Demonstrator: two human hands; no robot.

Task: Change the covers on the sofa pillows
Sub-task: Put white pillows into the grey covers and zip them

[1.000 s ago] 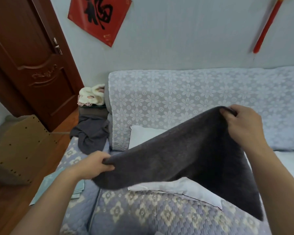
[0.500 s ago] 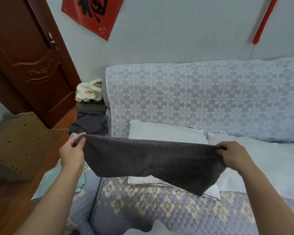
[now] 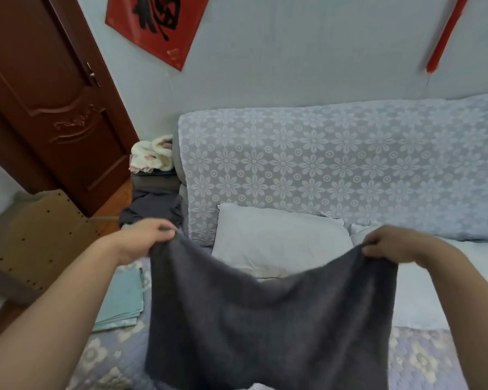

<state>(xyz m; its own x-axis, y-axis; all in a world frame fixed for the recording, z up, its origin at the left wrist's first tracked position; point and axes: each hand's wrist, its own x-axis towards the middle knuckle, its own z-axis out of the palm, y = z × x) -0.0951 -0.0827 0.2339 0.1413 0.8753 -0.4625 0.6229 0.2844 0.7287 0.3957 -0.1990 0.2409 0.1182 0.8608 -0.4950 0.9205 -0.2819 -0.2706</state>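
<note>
1. The left hand [image 3: 141,237] and right hand [image 3: 389,243] each pinch a top corner of the dark grey cover [image 3: 265,319], fingers clamped on the cloth.
2. It hangs spread before the sofa [image 3: 321,164], over a bare white pillow [image 3: 279,237] (a second one seems to lie further right).

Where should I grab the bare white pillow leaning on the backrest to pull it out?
Take the white pillow by its upper left corner, from above: it leans on the sofa backrest with that corner free, while the grey cover hides its lower edge.

You face a pale blue wall [image 3: 307,52]; a dark wooden door [image 3: 48,102] stands far left, a red poster [image 3: 155,23] beside it.
</note>
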